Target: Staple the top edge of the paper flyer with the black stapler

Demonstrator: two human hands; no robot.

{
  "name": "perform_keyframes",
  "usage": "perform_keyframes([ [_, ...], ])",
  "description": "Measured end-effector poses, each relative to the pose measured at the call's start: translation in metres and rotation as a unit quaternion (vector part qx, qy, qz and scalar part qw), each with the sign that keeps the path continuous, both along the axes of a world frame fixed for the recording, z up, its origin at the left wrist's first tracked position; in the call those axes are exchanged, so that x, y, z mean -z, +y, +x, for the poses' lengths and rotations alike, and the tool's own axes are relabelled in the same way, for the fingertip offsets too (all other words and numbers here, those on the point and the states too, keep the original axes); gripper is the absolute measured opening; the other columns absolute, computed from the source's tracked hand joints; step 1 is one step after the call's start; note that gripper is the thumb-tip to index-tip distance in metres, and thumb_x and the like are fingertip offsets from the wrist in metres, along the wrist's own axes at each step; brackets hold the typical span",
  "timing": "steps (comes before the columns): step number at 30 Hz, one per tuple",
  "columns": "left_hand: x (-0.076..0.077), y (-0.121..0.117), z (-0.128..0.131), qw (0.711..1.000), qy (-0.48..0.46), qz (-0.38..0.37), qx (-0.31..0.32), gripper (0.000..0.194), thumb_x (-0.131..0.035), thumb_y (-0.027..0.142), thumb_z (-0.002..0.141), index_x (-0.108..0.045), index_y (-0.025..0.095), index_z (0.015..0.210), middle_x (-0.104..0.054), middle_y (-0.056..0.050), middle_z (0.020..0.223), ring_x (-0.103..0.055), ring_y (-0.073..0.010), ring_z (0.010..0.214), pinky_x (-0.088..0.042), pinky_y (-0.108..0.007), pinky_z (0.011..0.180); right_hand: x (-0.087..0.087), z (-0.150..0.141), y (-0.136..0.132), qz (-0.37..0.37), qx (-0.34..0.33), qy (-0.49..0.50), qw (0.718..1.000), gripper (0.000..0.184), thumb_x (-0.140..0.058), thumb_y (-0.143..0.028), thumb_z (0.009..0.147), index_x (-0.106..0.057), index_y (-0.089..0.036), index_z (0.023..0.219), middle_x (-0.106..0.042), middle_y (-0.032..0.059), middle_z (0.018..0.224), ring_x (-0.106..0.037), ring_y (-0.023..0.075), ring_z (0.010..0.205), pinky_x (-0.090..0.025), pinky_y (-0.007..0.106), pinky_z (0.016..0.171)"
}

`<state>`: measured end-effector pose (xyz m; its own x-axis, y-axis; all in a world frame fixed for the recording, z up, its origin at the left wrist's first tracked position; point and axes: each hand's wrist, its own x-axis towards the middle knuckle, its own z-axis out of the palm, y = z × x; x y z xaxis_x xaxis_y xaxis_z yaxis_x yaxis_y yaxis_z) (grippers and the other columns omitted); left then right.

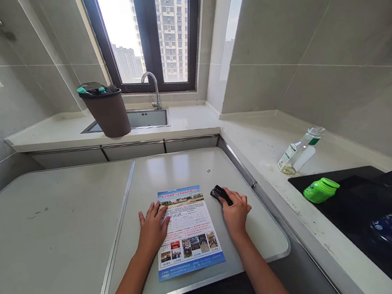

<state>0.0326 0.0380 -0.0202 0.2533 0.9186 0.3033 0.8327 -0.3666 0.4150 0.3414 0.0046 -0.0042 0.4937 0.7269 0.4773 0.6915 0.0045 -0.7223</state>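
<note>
Grey tiles [275,35] surround a pale worktop [257,225], where the left hand [151,230] rests open on the left side of a printed sheet [189,220]. The right hand [236,211] has its grip closed around a black stapler [220,194], just beside the sheet's right edge. Behind, a brown bin [110,115] partly hides the sink [149,118].

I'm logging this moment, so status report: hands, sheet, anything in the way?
Left hand on printed sheet, left edge. Right hand gripping black stapler, right of sheet. Nothing visible between them.
</note>
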Motion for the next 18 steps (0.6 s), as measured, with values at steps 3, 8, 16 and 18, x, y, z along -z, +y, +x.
perform_keyframes([
  [3, -0.003, 0.000, -0.002, 0.999, -0.023, -0.008, 0.021, 0.033, -0.053, 0.025, 0.096, -0.068, 0.030, 0.125, -0.060, -0.010, 0.145, -0.042, -0.0368, 0.144, -0.013, -0.076, 0.115, 0.003, 0.004, 0.004, 0.006, -0.022, 0.006, 1.000, 0.034, -0.056, -0.043, 0.096, -0.071, -0.028, 0.122, -0.069, 0.0125, 0.114, -0.047, 0.0334, 0.106, -0.031, 0.050, 0.094],
  [8, -0.008, -0.001, 0.000, 0.999, -0.032, -0.015, 0.016, 0.032, -0.053, 0.022, 0.095, -0.067, 0.029, 0.123, -0.062, -0.010, 0.143, -0.045, -0.0355, 0.141, -0.016, -0.075, 0.116, -0.003, 0.005, 0.007, -0.064, -0.068, 0.002, 0.996, 0.035, -0.053, -0.036, 0.096, -0.071, -0.026, 0.123, -0.069, 0.0126, 0.121, -0.048, 0.0333, 0.112, -0.032, 0.047, 0.094],
  [16, -0.009, -0.001, 0.001, 1.000, -0.022, 0.004, -0.022, 0.030, -0.049, 0.023, 0.096, -0.067, 0.024, 0.121, -0.062, -0.012, 0.135, -0.058, -0.0313, 0.126, -0.024, -0.070, 0.117, -0.015, -0.004, 0.000, -0.103, -0.165, -0.071, 0.978, 0.035, -0.055, -0.022, 0.093, -0.071, -0.031, 0.123, -0.073, 0.0047, 0.119, -0.056, 0.0274, 0.108, -0.029, 0.043, 0.094],
  [18, -0.009, -0.002, 0.002, 0.999, -0.019, 0.009, -0.025, 0.031, -0.049, 0.023, 0.096, -0.067, 0.025, 0.121, -0.063, -0.012, 0.133, -0.058, -0.0312, 0.126, -0.026, -0.068, 0.117, -0.016, -0.008, -0.002, -0.102, -0.204, -0.090, 0.969, 0.036, -0.055, -0.021, 0.093, -0.070, -0.032, 0.124, -0.073, 0.0041, 0.118, -0.057, 0.0262, 0.107, -0.030, 0.042, 0.093],
])
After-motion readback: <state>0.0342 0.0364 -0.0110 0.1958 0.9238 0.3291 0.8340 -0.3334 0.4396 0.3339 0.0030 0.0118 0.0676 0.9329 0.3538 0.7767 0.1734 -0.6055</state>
